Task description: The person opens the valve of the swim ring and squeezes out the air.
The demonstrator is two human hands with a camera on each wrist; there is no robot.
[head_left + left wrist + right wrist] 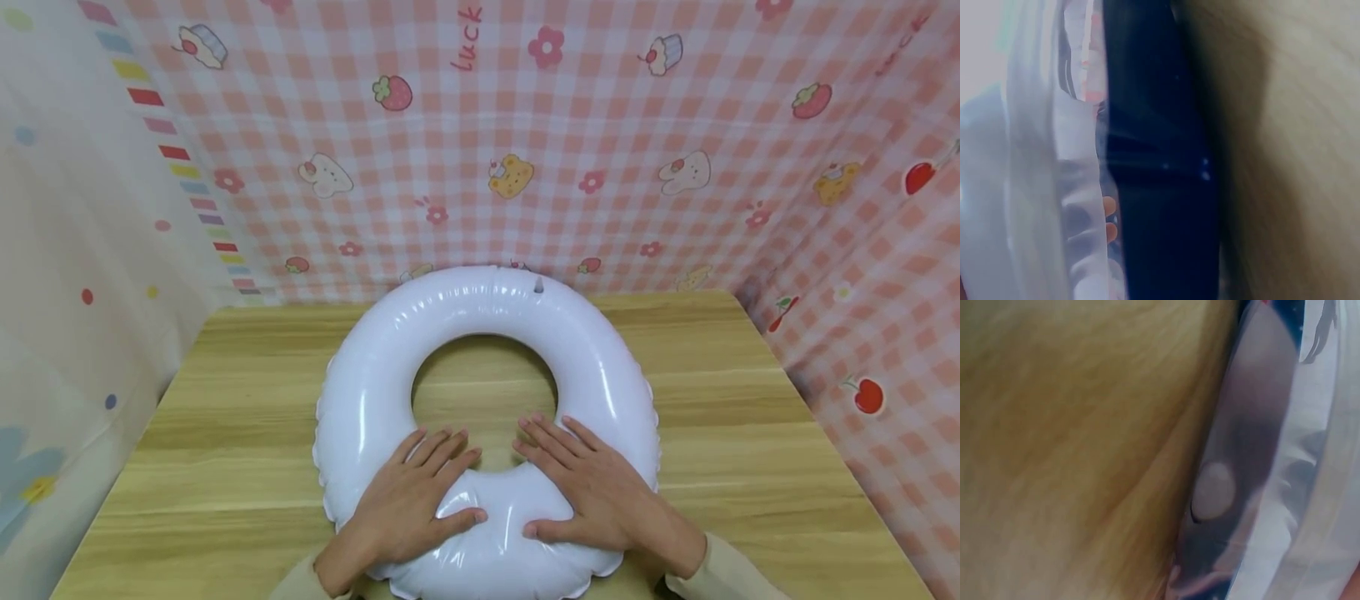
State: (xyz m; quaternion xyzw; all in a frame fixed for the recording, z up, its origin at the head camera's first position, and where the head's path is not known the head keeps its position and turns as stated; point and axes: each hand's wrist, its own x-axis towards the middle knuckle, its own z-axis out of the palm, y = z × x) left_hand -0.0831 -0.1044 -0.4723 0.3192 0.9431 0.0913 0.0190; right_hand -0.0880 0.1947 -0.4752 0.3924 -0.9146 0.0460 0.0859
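An inflated white swim ring lies flat, its hole facing up. My left hand rests palm down on its near left part, fingers straight and pointing toward the hole. On the near right part lies my right hand, also palm down with extended fingers and the thumb turned inward. Neither hand curls round the ring. A small grey pointed spot shows on the ring's far side. In the left wrist view, a glossy dark blue surface appears below the ring's pale seam. The right wrist view shows the shiny side close up.
The ring lies on a wood-grain table. A pink checked cloth hangs behind, close to the ring's far edge. A pale dotted cloth hangs at the left, and more checked cloth at the right.
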